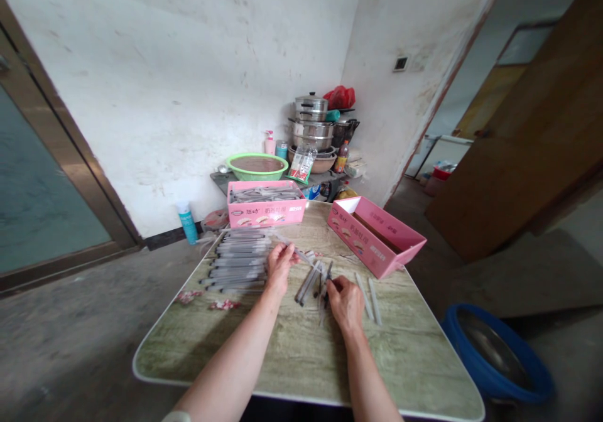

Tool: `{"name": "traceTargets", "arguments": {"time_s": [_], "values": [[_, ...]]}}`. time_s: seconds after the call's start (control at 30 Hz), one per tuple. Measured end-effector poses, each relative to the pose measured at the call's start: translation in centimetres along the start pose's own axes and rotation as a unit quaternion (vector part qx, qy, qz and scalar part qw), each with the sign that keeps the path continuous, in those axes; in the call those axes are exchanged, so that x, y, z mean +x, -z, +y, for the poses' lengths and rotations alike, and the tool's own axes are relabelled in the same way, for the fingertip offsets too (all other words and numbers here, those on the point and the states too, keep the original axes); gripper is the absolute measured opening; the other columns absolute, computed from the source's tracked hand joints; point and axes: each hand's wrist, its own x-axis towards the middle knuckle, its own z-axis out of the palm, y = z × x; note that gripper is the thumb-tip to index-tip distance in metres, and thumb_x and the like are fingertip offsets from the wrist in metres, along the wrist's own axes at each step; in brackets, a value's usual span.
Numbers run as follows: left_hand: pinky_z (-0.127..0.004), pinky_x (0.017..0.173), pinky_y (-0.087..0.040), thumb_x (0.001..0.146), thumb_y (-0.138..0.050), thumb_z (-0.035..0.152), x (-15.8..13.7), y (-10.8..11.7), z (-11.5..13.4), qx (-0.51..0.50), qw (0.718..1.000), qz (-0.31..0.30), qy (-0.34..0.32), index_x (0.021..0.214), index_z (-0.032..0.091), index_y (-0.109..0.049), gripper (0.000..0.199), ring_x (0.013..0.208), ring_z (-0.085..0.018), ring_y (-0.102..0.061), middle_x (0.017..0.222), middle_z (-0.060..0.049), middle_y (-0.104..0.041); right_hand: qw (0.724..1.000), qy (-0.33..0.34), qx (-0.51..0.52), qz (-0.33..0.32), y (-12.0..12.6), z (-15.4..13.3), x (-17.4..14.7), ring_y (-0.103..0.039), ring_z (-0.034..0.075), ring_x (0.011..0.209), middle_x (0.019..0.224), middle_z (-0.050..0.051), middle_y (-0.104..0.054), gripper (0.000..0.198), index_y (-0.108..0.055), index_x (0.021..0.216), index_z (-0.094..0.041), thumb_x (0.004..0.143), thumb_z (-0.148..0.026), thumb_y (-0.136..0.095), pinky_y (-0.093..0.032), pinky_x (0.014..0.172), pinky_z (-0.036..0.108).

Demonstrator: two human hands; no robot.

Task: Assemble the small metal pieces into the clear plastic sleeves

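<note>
My left hand [280, 267] is closed in a pinch on a thin translucent sleeve [305, 258], which slants across the middle of the table. My right hand [346, 299] has its fingertips pressed together at a small dark pen part [328, 288]; its exact shape is partly hidden. Between the hands lies a small group of grey pens [308, 284] with dark ends. Left of my left hand, many pens with black tips [240, 262] lie side by side in a layered row. Two pale, translucent strips [374, 301] rest to the right of my right hand.
At the table's [292, 359] back left stands a pink box [267, 215] full of pens. Another pink box [377, 246] sits angled at the right edge. Behind are a green basin [257, 174] and stacked steel pots [311, 134]. A blue tub [499, 353] is at lower right.
</note>
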Motion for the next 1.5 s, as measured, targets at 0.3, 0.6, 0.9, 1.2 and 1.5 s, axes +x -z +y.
{"name": "traceTargets", "arguments": {"time_s": [0.3, 0.6, 0.9, 1.2, 1.5], "values": [[-0.024, 0.057, -0.049, 0.061, -0.080, 0.046, -0.1, -0.2, 0.2, 0.004, 1.000, -0.016, 0.011, 0.075, 0.014, -0.061, 0.040, 0.059, -0.012, -0.059, 0.068, -0.001, -0.064, 0.995, 0.015, -0.089, -0.045, 0.4, -0.8, -0.2, -0.065, 0.019, 0.068, 0.073, 0.006, -0.072, 0.019, -0.070, 0.077, -0.021, 0.084, -0.033, -0.057, -0.028, 0.054, 0.024], [-0.024, 0.057, -0.049, 0.063, -0.080, 0.045, -0.2, -0.2, 0.1, 0.016, 0.999, -0.043, 0.020, 0.076, 0.014, -0.061, 0.038, 0.058, -0.012, -0.058, 0.068, -0.001, -0.063, 0.999, 0.021, -0.012, -0.026, 0.0, -0.2, -0.1, -0.062, 0.018, 0.063, 0.066, 0.004, -0.068, 0.026, -0.069, 0.080, -0.020, 0.087, -0.039, -0.053, -0.030, 0.054, 0.023], [-0.025, 0.058, -0.049, 0.065, -0.078, 0.045, -0.8, -0.7, 0.2, 0.032, 0.992, -0.115, 0.043, 0.080, 0.014, -0.063, 0.038, 0.061, -0.013, -0.058, 0.072, -0.002, -0.064, 0.987, 0.158, 0.032, -0.026, -0.3, -0.7, -0.7, -0.062, 0.017, 0.071, 0.079, 0.008, -0.068, 0.039, -0.070, 0.088, -0.017, 0.096, -0.036, -0.037, -0.035, 0.064, 0.023], [-0.021, 0.062, -0.046, 0.072, -0.072, 0.047, 1.8, 1.4, 0.0, -0.031, 0.989, 0.083, -0.119, 0.085, 0.019, -0.059, 0.034, 0.065, -0.009, -0.056, 0.078, 0.001, -0.061, 0.995, 0.069, -0.059, 0.031, 0.3, -0.3, -0.7, -0.058, 0.015, 0.058, 0.064, 0.004, -0.065, 0.024, -0.063, 0.066, -0.018, 0.083, -0.028, -0.050, -0.029, 0.055, 0.024], [-0.024, 0.062, -0.048, 0.070, -0.075, 0.043, 0.1, 0.0, 0.7, -0.011, 0.997, -0.079, -0.018, 0.087, 0.016, -0.063, 0.035, 0.064, -0.012, -0.059, 0.076, -0.003, -0.064, 0.989, 0.023, -0.148, 0.012, 0.5, -0.5, -0.5, -0.058, 0.016, 0.055, 0.061, 0.006, -0.066, 0.026, -0.063, 0.065, -0.019, 0.083, -0.035, -0.053, -0.023, 0.051, 0.026]]}}
